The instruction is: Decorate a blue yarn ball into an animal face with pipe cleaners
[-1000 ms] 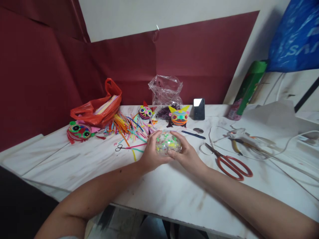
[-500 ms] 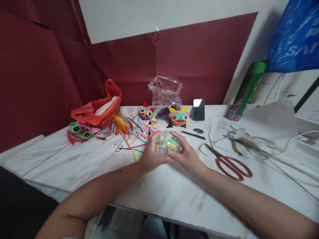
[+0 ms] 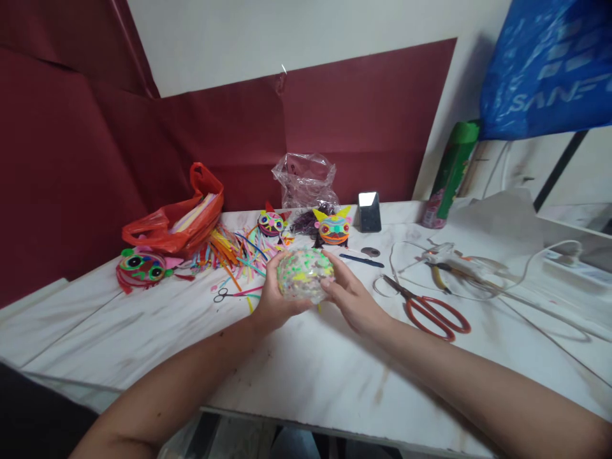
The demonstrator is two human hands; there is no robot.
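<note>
Between my hands is a clear, rounded container [image 3: 306, 274] with small green and yellow pieces showing through it; I cannot make out exactly what they are. My left hand [image 3: 276, 299] wraps its left side and underside. My right hand [image 3: 351, 296] grips the right side, thumb on the near face and fingers behind. The container is held above the white marbled table [image 3: 306, 357]. Just beyond it sit a lion-head ornament with yellow ears [image 3: 333, 228] and a smaller one with red ears [image 3: 271, 222].
To the left are a red plastic bag [image 3: 176, 223], a pile of pipe cleaners [image 3: 229, 255], a red lion head [image 3: 141, 266] and small scissors [image 3: 220, 294]. Rightward lie orange-handled scissors [image 3: 437, 315], pliers [image 3: 440, 279], a glue gun [image 3: 442, 254] with its cord, and a green spray can [image 3: 452, 175].
The container has turned in my hands, showing more green, and my right fingers have shifted on it. The whole view has swung slightly to the right.
</note>
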